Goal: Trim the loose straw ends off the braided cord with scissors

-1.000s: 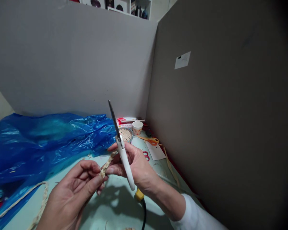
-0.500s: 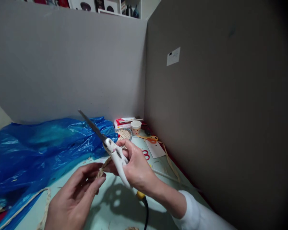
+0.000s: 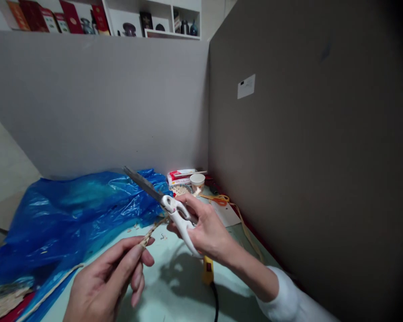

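My left hand [image 3: 116, 273] pinches a tan braided cord [image 3: 150, 233] between thumb and forefinger, low in the middle of the view. The cord slants up to the right toward my right hand [image 3: 206, 226], which holds white-handled scissors [image 3: 179, 219]. Their dark blades lie close together and point up and left, above the cord. Whether the fingers of my right hand also grip the cord's far end is hidden behind the scissors. Another length of pale cord [image 3: 50, 291] runs along the plastic at lower left.
Blue plastic sheeting [image 3: 87, 205] covers the table's left. Behind my right hand are a paper cup [image 3: 197, 180], a red-and-white packet [image 3: 179, 175] and orange scissors [image 3: 220, 200]. A yellow tool with a black cable [image 3: 208, 270] lies below my wrist. Grey panels [image 3: 121, 103] enclose the back and right.
The view has tilted up and shifted left. Both hands are a little farther apart, with more of the braided cord showing between them. The scissors stay in my right hand.
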`<control>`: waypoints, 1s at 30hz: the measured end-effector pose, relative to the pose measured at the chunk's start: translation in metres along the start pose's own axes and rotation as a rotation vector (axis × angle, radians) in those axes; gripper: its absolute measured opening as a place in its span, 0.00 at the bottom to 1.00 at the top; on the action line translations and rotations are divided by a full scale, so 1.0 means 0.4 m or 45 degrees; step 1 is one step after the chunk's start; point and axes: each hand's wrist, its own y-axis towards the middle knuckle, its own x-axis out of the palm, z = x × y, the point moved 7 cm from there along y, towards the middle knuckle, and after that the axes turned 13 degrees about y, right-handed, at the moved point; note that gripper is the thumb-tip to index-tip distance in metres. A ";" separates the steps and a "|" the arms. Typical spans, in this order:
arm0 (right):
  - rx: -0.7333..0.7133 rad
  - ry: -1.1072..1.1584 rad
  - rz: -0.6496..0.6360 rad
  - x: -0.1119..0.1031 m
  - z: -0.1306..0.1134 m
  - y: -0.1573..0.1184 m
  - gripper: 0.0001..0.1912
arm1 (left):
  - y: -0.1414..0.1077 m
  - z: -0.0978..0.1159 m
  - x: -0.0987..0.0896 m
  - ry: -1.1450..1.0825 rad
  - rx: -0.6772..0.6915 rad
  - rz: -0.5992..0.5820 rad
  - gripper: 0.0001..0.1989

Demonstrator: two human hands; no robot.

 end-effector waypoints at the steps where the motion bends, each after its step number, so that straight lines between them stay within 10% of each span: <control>1: -0.014 -0.078 -0.008 -0.007 -0.001 0.002 0.13 | 0.001 0.003 -0.001 -0.062 -0.043 -0.003 0.18; 15: 0.002 -0.243 0.190 -0.087 0.009 0.023 0.25 | 0.036 0.013 -0.059 -0.178 -0.146 0.121 0.23; 30: -0.094 -0.398 -0.086 -0.024 0.019 0.001 0.17 | 0.065 -0.007 -0.065 -0.346 -0.161 -0.055 0.21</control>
